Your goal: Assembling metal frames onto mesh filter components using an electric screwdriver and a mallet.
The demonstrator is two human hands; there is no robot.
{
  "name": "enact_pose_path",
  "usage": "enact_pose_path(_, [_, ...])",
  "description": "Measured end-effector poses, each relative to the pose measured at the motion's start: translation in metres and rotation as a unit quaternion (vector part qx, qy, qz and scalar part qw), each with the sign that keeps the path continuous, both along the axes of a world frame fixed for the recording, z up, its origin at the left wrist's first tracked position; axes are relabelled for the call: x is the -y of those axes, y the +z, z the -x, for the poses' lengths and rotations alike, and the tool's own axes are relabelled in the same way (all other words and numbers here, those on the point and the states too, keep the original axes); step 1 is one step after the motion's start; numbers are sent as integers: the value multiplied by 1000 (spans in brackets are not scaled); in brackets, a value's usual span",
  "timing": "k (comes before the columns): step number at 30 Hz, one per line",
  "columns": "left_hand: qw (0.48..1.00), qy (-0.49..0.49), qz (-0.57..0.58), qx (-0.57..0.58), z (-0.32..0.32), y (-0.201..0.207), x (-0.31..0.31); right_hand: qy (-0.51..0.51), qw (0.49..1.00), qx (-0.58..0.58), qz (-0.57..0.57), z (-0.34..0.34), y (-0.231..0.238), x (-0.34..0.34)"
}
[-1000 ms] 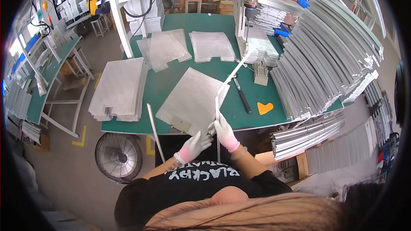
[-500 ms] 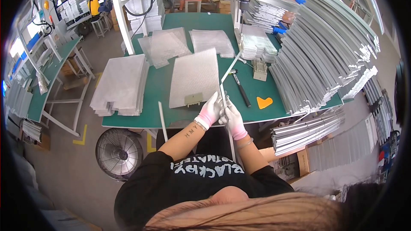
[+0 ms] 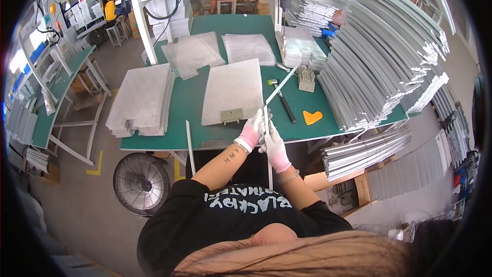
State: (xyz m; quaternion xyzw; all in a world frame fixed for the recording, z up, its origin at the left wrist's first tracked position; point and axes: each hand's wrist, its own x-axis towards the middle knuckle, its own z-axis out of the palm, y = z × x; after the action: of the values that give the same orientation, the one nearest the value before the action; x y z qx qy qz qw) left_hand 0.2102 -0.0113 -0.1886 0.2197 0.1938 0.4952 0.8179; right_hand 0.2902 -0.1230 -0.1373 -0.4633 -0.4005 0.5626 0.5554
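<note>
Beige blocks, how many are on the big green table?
2. One block lies on the near edge of the mesh sheet; the other block is right of the hammer, about level with its head. More might be hidden.

Green workbench (image 3: 225,23), mesh sheets (image 3: 233,88), hammer (image 3: 288,109), flat orange piece (image 3: 312,118), stacked grey strips (image 3: 376,61)

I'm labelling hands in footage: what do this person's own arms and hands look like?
The left hand and right hand wear white gloves, pink toward the wrist. A pale band circles the left wrist, a thin bracelet the right. Dark lettering marks the left forearm. The sleeves are short and black.
</note>
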Motion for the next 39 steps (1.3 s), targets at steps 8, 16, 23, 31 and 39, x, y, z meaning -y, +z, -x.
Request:
enact_pose_path(8, [999, 18, 12, -30, -4, 6, 7, -17, 998, 65, 0, -3, -6, 5])
enact_pose_path(16, [1000, -21, -5, -21, 9, 5, 16, 37, 978, 175, -110, -28, -7, -72])
enact_pose_path(23, [996, -66, -40, -45, 75, 23, 81, 103, 980, 132, 107, -38, -5, -124])
enact_pose_path(31, [787, 181, -229, -544, 243, 18, 26, 150, 983, -23, 105, -31, -1, -123])
enact_pose_path(39, [946, 44, -212, -243, 232, 70, 33, 86, 988, 122, 30, -29, 44, -87])
